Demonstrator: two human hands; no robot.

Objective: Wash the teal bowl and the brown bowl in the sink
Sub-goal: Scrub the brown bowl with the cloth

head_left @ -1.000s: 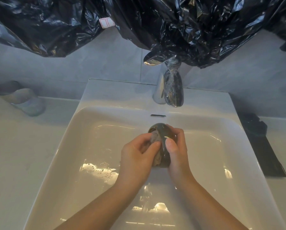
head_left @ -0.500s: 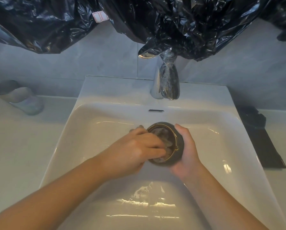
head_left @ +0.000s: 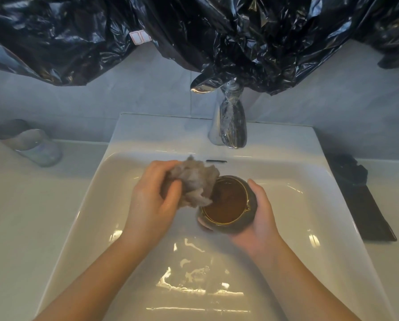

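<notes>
Black plastic sheet (head_left: 217,31) hangs across the whole top of the view, draping down over the wall and covering the head of the tap (head_left: 231,126), whose chrome spout pokes out below its edge. A pale table (head_left: 20,228) runs along both sides of the white sink (head_left: 321,216), which is set into it and takes up most of the lower view; its floor shows wet gleams. On the table to the right, just beside the sink rim, lies a long dark cloth (head_left: 360,200). On the left, near the wall and well apart from the sink, a blurred glass (head_left: 31,144) sits on the table. Both forearms reach in from the bottom edge over the basin. The right grip (head_left: 261,218) cups the bowl (head_left: 226,205) from below and from the side, fingers curled around its dark outer wall, holding it above the sink with its mouth tilted up and leftward. Its inside is brown with a thin bright rim; whether it holds water cannot be told. The left grip (head_left: 152,200) is clenched on a crumpled grey rag (head_left: 193,181), which touches the bowl's left rim. A small white label (head_left: 141,37) sticks to the sheet, and a dark overflow slot (head_left: 216,161) sits in the sink's back wall.
</notes>
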